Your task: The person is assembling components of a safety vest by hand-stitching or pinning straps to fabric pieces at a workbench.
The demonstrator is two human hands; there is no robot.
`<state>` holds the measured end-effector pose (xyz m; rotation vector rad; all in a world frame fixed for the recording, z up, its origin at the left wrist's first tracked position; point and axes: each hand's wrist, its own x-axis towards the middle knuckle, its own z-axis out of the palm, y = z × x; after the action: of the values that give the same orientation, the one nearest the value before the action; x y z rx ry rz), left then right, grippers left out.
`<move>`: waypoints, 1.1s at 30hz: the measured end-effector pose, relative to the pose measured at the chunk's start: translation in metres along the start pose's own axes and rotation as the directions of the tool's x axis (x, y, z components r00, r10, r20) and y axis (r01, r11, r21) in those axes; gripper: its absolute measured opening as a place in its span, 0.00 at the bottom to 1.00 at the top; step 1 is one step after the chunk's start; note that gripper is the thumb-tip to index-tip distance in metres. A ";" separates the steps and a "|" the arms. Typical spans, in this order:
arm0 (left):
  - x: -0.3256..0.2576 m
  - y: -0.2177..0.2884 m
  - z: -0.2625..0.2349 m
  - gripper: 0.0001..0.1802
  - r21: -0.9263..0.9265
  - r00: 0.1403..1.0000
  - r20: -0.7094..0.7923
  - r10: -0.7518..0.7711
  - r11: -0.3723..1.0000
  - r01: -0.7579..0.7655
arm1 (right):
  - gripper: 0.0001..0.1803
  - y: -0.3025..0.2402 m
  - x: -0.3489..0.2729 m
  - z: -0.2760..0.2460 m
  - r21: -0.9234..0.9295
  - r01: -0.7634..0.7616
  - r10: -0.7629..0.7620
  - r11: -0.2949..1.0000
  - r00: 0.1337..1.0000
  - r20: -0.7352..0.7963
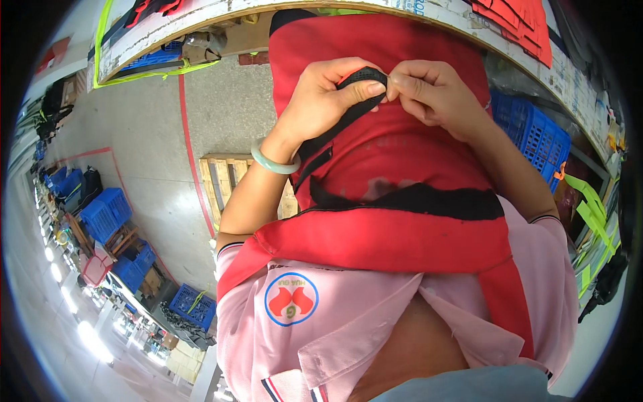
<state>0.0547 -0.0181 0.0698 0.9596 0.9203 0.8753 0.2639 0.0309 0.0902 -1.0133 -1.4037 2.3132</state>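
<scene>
My left hand (321,97), with a pale green bangle at the wrist, pinches a black fabric strip (372,76) with a red edge between thumb and fingers. The strip curls over the fingers, and its black length trails down along the red apron (402,151) on my lap. Close beside its end, my right hand (432,94) has thumb and forefinger pressed together. Whatever is between those fingertips is too small to make out. Across my waist, ragged black fabric (435,202) shows along the apron's red upper band.
A worn white table edge (151,50) arcs ahead, with red fabric pieces (516,27) at its right. A blue crate (536,130) and yellow-green straps (593,211) sit to the right. Leftward are a wooden pallet (218,177) and several blue crates (106,214) on the floor.
</scene>
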 end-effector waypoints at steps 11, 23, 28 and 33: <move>-0.005 0.000 -0.022 0.10 -0.135 0.999 0.034 -0.011 0.991 0.016 | 0.10 -0.005 -0.002 0.009 -0.352 0.121 -0.166 0.928 0.981 -0.102; -0.004 -0.001 -0.023 0.09 -0.142 1.000 0.026 -0.002 0.990 0.005 | 0.10 0.002 0.005 0.019 -0.419 0.230 -0.274 0.878 0.960 -0.047; -0.005 -0.003 -0.014 0.09 -0.191 0.997 -0.020 0.075 0.979 -0.077 | 0.10 0.006 0.002 0.021 0.103 0.107 -0.107 0.989 0.994 -0.007; -0.008 -0.014 -0.018 0.12 -0.107 0.996 -0.042 -0.074 0.992 0.069 | 0.09 -0.005 0.007 -0.009 -0.428 0.101 -0.115 0.898 0.993 -0.005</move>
<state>0.0385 -0.0246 0.0538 0.8143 0.9331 0.8792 0.2646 0.0428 0.0887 -1.0410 -1.9552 1.9420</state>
